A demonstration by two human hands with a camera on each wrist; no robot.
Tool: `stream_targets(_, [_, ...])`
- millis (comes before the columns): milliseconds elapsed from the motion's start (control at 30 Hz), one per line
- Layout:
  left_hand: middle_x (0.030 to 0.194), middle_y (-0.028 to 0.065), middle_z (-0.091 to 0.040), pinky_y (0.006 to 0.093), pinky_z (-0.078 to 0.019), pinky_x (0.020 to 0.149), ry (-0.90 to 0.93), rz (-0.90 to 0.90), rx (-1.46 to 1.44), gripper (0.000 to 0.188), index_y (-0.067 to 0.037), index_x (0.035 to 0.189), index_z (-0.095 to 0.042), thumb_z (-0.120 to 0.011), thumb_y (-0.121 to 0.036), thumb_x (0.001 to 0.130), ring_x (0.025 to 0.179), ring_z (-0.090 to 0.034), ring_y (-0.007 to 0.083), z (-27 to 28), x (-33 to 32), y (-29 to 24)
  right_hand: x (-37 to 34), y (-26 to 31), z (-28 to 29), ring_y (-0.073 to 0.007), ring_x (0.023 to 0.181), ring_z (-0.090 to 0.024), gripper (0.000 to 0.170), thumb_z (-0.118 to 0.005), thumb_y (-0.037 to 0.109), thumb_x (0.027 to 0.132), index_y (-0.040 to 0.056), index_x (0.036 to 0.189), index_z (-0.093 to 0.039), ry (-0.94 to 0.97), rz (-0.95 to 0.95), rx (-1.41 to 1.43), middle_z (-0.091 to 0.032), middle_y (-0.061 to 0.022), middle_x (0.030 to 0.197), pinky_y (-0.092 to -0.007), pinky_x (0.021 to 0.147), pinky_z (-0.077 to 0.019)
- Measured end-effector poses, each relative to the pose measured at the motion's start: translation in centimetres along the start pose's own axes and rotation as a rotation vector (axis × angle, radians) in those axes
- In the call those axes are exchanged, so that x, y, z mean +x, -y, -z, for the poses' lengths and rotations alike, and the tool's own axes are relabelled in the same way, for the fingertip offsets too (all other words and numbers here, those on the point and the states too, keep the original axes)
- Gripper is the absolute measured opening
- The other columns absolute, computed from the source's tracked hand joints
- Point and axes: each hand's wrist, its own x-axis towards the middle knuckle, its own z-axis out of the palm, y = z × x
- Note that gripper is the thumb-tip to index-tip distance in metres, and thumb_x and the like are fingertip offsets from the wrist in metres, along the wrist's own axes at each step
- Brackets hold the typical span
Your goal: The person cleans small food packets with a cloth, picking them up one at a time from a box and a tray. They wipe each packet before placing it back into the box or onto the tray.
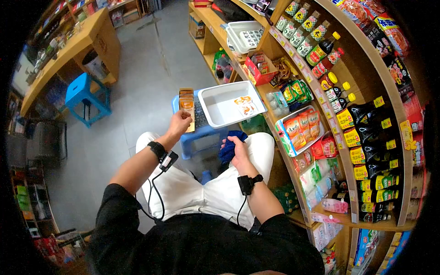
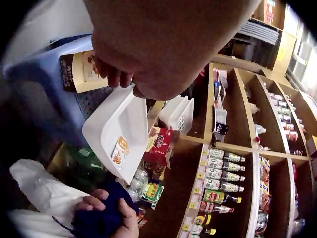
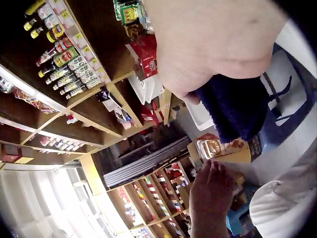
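My left hand (image 1: 179, 123) is at the near end of an open cardboard box (image 1: 191, 124) on a blue stool (image 1: 201, 140). Its fingers are bent against a row of orange-and-white packets (image 1: 186, 101) inside; I cannot tell whether they pinch one. Beside the box, a white plastic tray (image 1: 215, 120) has several orange-and-white packets (image 1: 246, 106) lying at its right end. My right hand (image 1: 239, 153) grips a bunched dark blue cloth (image 2: 101, 218) over the right knee. In the right wrist view the cloth (image 3: 235, 106) hangs below that hand.
Shelves on the right hold sauce bottles (image 1: 321, 50) and bagged goods. A lower shelf carries a red box (image 1: 262, 68) and a tray of orange packets (image 1: 300, 130), close to the white tray. Another blue stool (image 1: 87, 98) stands on the grey floor at left, by a wooden counter (image 1: 103, 46).
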Motion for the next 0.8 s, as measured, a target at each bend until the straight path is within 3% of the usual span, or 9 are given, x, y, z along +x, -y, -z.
stream_targets(167, [0.085, 0.0097, -0.067, 0.0318, -0.0529, 0.063, 0.130, -0.086, 0.179, 0.024, 0.005, 0.105, -0.065, -0.068, -0.009, 0.086, 0.074, -0.065, 0.0173, 2.4, 1.3, -0.6, -0.9, 1.0, 0.1, -0.0235, 0.066, -0.066, 0.013, -0.068, 0.011, 0.084, 0.0019, 0.091, -0.064, -0.039, -0.006, 0.017, -0.069, -0.0110, 0.082, -0.0368, 0.061, -0.0570])
stream_targets(267, [0.090, 0.0162, -0.072, 0.0382, -0.0559, 0.071, 0.063, -0.175, 0.460, 0.029, 0.000, 0.102, -0.068, -0.069, -0.023, 0.085, 0.078, -0.070, 0.0270, 4.0, 1.8, -1.5, -1.1, 1.2, 0.0, -0.0236, 0.067, -0.066, 0.013, -0.068, 0.011, 0.084, 0.0021, 0.091, -0.064, -0.039, -0.015, 0.040, -0.069, -0.0110, 0.081, -0.0370, 0.060, -0.0570])
stream_targets(367, [0.091, 0.0161, -0.072, 0.0385, -0.0556, 0.072, 0.027, -0.132, 0.497, 0.029, 0.000, 0.103, -0.069, -0.067, -0.024, 0.086, 0.081, -0.071, 0.0276, 4.5, 1.2, -3.4, -1.0, 1.2, -0.1, -0.0235, 0.066, -0.066, 0.012, -0.068, 0.011, 0.084, 0.0032, 0.092, -0.064, -0.013, -0.009, 0.044, -0.069, -0.0106, 0.081, -0.0370, 0.059, -0.0569])
stream_targets(500, [0.091, 0.0175, -0.072, 0.0400, -0.0549, 0.075, -0.075, -0.143, 0.465, 0.030, -0.001, 0.103, -0.069, -0.068, -0.025, 0.086, 0.083, -0.071, 0.0286, 3.6, 2.2, -0.9, -0.3, 1.4, 0.2, -0.0230, 0.068, -0.066, 0.011, -0.068, 0.012, 0.085, 0.0040, 0.091, -0.063, -0.016, -0.035, 0.028, -0.069, -0.0097, 0.081, -0.0369, 0.061, -0.0571])
stream_targets(600, [0.099, 0.0191, -0.070, 0.0418, -0.0545, 0.082, -0.098, -0.167, 0.389, 0.033, -0.002, 0.107, -0.068, -0.071, -0.025, 0.084, 0.092, -0.069, 0.0318, 3.0, 2.4, 1.2, 0.2, 0.7, 0.5, -0.0225, 0.068, -0.066, 0.009, -0.066, 0.012, 0.086, 0.0044, 0.090, -0.064, -0.030, -0.072, 0.036, -0.069, -0.0093, 0.081, -0.0359, 0.062, -0.0566])
stream_targets(667, [0.104, 0.0195, -0.068, 0.0395, -0.0562, 0.083, -0.130, -0.211, 0.524, 0.041, 0.001, 0.115, -0.066, -0.073, -0.020, 0.080, 0.092, -0.068, 0.0284, 2.5, 4.0, 3.0, 0.1, 0.8, -0.1, -0.0223, 0.068, -0.066, 0.008, -0.066, 0.011, 0.086, 0.0044, 0.090, -0.064, -0.041, -0.086, 0.027, -0.069, -0.0092, 0.081, -0.0355, 0.062, -0.0564])
stream_targets(800, [0.115, 0.0212, -0.061, 0.0421, -0.0540, 0.092, -0.157, -0.174, 0.609, 0.045, -0.002, 0.120, -0.065, -0.072, -0.018, 0.079, 0.103, -0.064, 0.0344, 2.0, 2.2, 0.4, 0.1, 0.9, -0.2, -0.0216, 0.068, -0.066, 0.009, -0.065, 0.011, 0.086, 0.0039, 0.091, -0.065, -0.029, -0.035, -0.014, -0.069, -0.0096, 0.081, -0.0354, 0.062, -0.0563])
